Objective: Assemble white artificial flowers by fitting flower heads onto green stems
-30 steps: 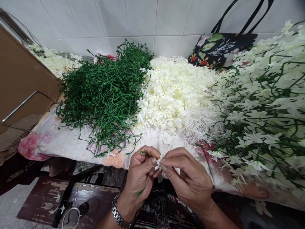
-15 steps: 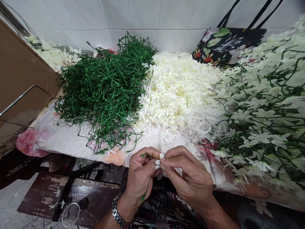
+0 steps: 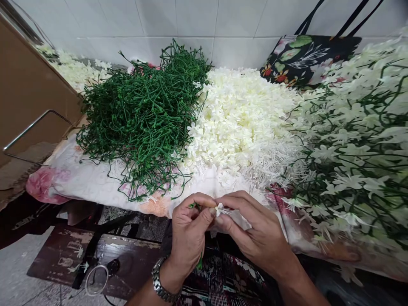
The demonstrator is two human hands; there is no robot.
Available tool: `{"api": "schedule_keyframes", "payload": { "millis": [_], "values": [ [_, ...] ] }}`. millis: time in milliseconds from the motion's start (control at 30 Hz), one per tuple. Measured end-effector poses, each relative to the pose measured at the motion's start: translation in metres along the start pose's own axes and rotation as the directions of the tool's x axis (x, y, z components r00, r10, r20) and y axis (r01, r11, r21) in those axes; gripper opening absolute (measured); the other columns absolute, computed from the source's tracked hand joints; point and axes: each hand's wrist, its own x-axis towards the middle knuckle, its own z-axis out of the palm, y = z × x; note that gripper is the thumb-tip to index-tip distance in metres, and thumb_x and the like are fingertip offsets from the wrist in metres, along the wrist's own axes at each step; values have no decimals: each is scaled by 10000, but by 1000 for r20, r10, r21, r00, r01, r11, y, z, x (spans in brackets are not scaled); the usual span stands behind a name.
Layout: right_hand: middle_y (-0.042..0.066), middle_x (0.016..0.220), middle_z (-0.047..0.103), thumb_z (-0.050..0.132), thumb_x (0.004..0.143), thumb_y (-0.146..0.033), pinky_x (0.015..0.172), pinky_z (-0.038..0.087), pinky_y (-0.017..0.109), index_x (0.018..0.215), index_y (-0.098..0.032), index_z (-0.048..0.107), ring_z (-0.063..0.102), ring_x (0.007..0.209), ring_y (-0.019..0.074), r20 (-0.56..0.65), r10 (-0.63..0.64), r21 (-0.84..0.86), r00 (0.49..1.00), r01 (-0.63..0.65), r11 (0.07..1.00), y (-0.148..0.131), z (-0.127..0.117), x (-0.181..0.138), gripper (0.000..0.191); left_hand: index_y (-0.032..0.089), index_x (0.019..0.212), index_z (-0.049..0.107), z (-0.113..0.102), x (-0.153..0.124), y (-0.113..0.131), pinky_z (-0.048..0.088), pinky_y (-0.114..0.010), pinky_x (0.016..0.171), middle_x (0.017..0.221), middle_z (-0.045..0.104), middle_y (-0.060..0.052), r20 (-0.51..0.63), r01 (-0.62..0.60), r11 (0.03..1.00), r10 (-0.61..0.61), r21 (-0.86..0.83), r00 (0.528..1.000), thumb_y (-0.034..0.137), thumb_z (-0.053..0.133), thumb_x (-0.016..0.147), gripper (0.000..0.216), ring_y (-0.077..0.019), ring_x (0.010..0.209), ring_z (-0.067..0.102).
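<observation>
My left hand (image 3: 189, 231) is closed around a green artificial flower stem (image 3: 199, 260), whose lower end pokes out below the palm. Between the fingertips of both hands is a small white artificial flower piece (image 3: 219, 209) with thin white filaments pointing right. My right hand (image 3: 255, 231) pinches at those filaments, thumb and forefinger nearly meeting. How stem and flower join is hidden by the fingers. Just beyond the hands lie a heap of green stems (image 3: 140, 114), a heap of loose cream petals (image 3: 239, 119) and a bunch of white filaments (image 3: 280, 163).
Finished-looking white flowers on green stems (image 3: 350, 170) are piled at right. A black floral bag (image 3: 312, 59) leans on the tiled wall (image 3: 181, 21). At left stands a cardboard box (image 3: 35, 89) near a metal wire handle (image 3: 30, 127). Below is a brown wooden bench (image 3: 127, 259).
The white flower piece between my fingertips has turned, and its filaments now show towards the right. My right fingers have shifted slightly back. The whole view has moved a little.
</observation>
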Motion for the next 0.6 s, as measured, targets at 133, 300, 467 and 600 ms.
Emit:
{"api": "schedule_keyframes", "payload": {
  "millis": [133,300,467,600],
  "values": [
    [8,732,594,542,855,-81,591,461,213,867,-175,587,567,668,100,-61,17,9,998,-16,1000,1,0,-2,104,162,706,689,-5,-3,-1,373,-155,524,620,569,18,65,-23,991,14,133,998,234,715,735,82,-68,557,455],
    [-16,697,574,549,835,-63,552,423,188,808,-175,571,538,625,77,-132,83,36,988,-79,996,4,-4,-3,118,194,902,686,-12,-4,5,345,-170,513,727,604,2,96,-46,971,24,234,995,351,538,876,218,-68,544,398],
    [-29,699,568,559,845,-89,563,422,187,821,-193,572,534,629,73,-77,95,102,993,-87,991,-2,-11,1,107,207,961,673,-11,-6,16,364,-192,559,618,556,30,178,-140,760,33,634,984,311,465,912,237,-99,585,479],
    [-20,734,580,560,848,-83,595,438,194,885,-202,588,553,665,80,-72,31,90,997,-25,996,-10,-15,6,127,209,1030,653,-8,-6,22,402,-212,639,758,654,16,309,-244,622,3,744,951,221,405,924,269,-120,673,562]
  ]
}}
